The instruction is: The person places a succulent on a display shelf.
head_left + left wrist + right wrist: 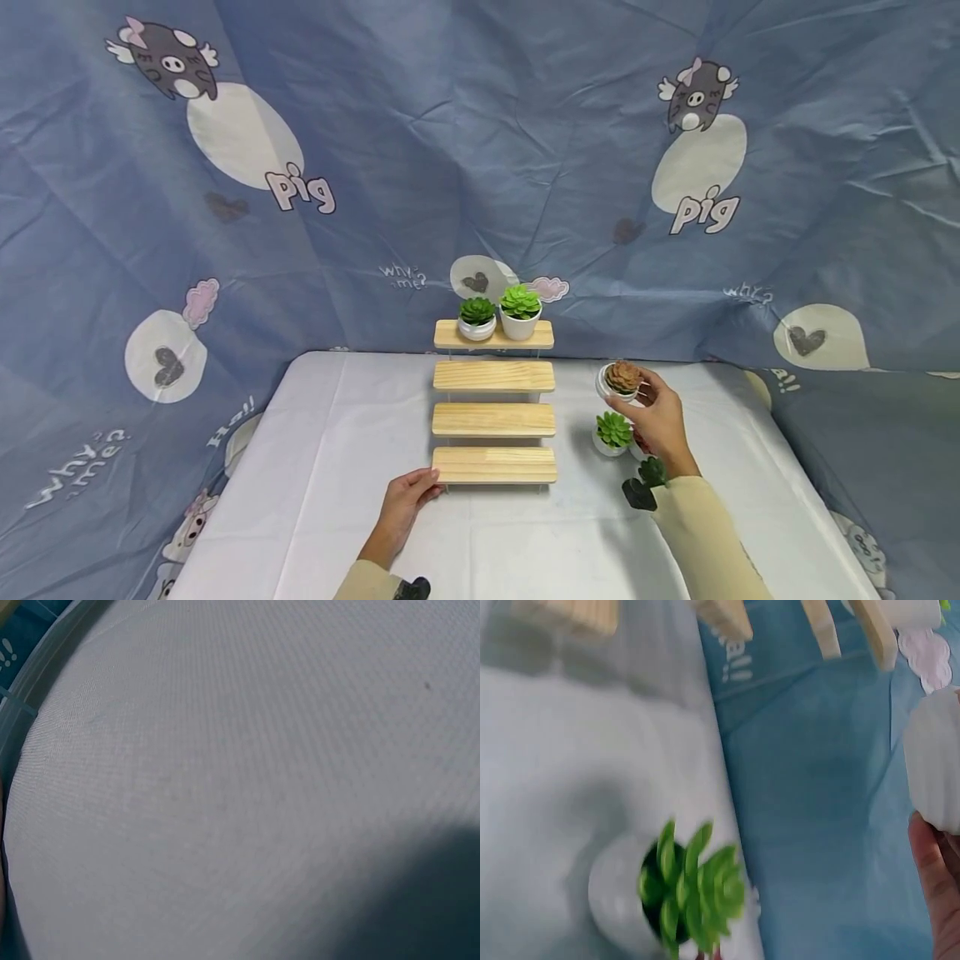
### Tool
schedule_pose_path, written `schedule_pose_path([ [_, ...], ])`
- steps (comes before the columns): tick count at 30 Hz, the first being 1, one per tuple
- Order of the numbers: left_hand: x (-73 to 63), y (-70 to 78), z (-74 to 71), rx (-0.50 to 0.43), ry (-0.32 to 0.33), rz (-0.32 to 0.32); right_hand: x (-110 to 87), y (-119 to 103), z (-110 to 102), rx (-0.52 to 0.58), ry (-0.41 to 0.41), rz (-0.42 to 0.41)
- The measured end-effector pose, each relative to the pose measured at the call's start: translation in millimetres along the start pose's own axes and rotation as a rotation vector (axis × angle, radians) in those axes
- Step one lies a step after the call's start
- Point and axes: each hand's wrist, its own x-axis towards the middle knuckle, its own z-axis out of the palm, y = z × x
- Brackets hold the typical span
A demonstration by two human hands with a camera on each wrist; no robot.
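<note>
My right hand (656,417) grips a white pot with a brown rosette succulent (622,377), held up at the right of the stepped wooden shelf (493,421). In the right wrist view the ribbed white pot (934,761) shows at the right edge, with fingers (934,874) against its side. Below that hand stands a bright green potted succulent (612,431), and beside it a reddish potted plant (641,443) is partly hidden by the hand. My left hand (405,504) holds the left end of the lowest board, thumb at its corner.
On the top board sit a dark green potted succulent (477,318) and a light green potted succulent (520,312). A white cloth (360,433) covers the table. Blue printed fabric (465,150) hangs close behind the shelf and around the sides.
</note>
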Motion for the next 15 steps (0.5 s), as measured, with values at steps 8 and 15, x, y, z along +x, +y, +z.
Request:
schedule_pose_path([
  [8,-2.9,0.5,-0.2,-0.001,0.003,-0.001,9.2,-13.8,29.7,0.057,-0.030,-0.008],
  [15,-3.3,1.5,0.3,0.016,0.004,0.007,14.9,-23.8,52.0,0.049,-0.029,-0.102],
])
